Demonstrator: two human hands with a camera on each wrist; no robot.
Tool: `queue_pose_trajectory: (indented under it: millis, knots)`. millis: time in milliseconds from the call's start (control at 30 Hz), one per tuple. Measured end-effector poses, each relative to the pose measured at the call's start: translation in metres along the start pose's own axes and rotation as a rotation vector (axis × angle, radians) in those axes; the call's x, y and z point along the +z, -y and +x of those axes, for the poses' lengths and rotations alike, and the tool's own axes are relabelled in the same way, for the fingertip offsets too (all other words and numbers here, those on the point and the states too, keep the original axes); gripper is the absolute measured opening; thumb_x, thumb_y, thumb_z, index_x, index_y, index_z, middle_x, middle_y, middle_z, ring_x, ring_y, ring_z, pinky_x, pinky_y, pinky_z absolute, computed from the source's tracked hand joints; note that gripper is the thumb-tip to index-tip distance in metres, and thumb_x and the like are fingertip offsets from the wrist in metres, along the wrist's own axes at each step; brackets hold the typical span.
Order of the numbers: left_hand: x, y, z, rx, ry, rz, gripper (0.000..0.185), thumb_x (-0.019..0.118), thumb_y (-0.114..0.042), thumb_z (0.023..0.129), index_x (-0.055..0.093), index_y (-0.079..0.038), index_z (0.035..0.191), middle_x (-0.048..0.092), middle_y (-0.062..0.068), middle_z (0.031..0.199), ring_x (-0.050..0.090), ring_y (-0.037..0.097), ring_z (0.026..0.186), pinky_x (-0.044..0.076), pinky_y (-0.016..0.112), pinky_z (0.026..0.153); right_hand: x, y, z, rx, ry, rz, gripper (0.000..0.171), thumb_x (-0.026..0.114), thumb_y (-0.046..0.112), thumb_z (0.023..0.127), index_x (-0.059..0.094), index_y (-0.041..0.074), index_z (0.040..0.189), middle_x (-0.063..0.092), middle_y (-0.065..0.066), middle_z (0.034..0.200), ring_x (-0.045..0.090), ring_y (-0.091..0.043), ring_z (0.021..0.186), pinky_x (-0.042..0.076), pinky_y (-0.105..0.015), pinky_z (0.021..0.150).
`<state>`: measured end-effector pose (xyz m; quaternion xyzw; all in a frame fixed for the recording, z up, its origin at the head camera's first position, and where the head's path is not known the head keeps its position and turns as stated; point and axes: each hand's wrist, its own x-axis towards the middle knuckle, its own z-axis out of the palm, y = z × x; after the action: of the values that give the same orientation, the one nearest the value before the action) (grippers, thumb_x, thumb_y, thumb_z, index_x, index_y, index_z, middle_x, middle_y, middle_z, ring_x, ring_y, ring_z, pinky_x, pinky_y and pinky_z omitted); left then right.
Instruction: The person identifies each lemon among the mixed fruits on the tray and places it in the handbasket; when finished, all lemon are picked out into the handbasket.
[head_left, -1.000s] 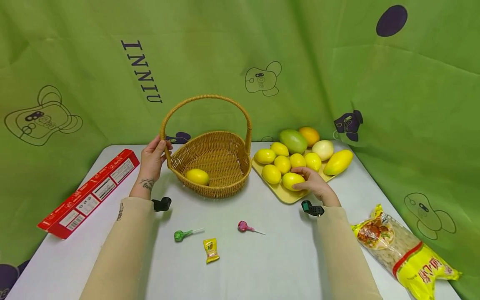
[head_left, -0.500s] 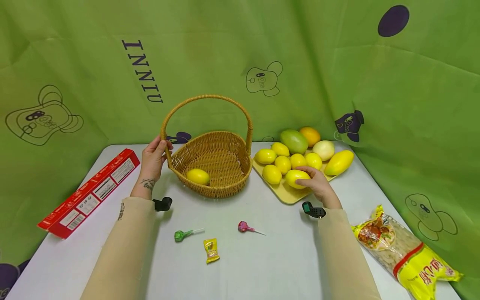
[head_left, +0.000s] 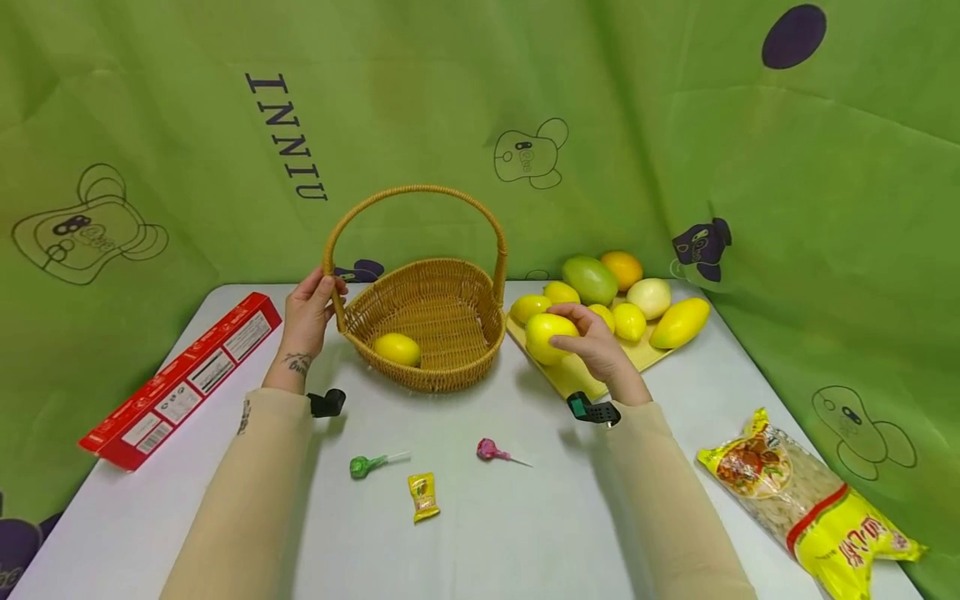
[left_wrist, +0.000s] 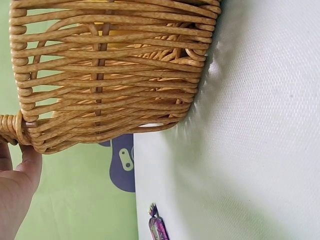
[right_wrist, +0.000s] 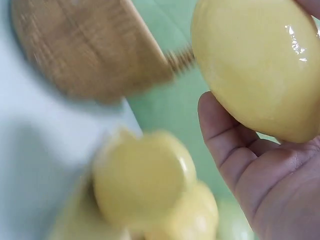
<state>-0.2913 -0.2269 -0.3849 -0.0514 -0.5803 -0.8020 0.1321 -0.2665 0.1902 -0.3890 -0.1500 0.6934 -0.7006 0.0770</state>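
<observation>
In the head view my left hand (head_left: 306,317) grips the left foot of the handle on a wicker basket (head_left: 442,379). One lemon (head_left: 397,349) lies inside, at its front left. My right hand (head_left: 600,350) holds another lemon (head_left: 551,337) between thumb and fingers, raised over the left part of a yellow tray (head_left: 581,385). Several more lemons (head_left: 628,321) sit on that tray. The right wrist view has the held lemon (right_wrist: 255,65) close up, with the basket (right_wrist: 95,50) blurred beyond it. Thumb and fingers meet the handle's base in the left wrist view.
Around the tray's back and right are a green mango (head_left: 590,279), an orange fruit (head_left: 621,271), a pale round fruit (head_left: 649,298) and a yellow mango (head_left: 680,323). Two lollipops (head_left: 491,450) and a yellow candy (head_left: 423,497) lie in front. A red box (head_left: 183,383) and food bag (head_left: 810,500) flank them.
My right hand has lifted a lemon off the tray's front and carried it left, toward the basket. The left hand keeps its grip on the handle.
</observation>
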Motion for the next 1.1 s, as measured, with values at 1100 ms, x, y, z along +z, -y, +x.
queue_pose_trajectory:
  millis: [1100]
  knots:
    - [0.002, 0.002, 0.001, 0.019, -0.014, -0.013, 0.022, 0.058, -0.024, 0.089, 0.065, -0.02, 0.11, 0.063, -0.002, 0.084, 0.056, 0.011, 0.084, 0.052, 0.019, 0.073, 0.085, 0.01, 0.041, -0.136, -0.011, -0.026, 0.045, 0.064, -0.007, 0.079, 0.048, -0.008, 0.121, 0.054, -0.019, 0.119, 0.047, -0.039, 0.117, 0.042, -0.042, 0.099]
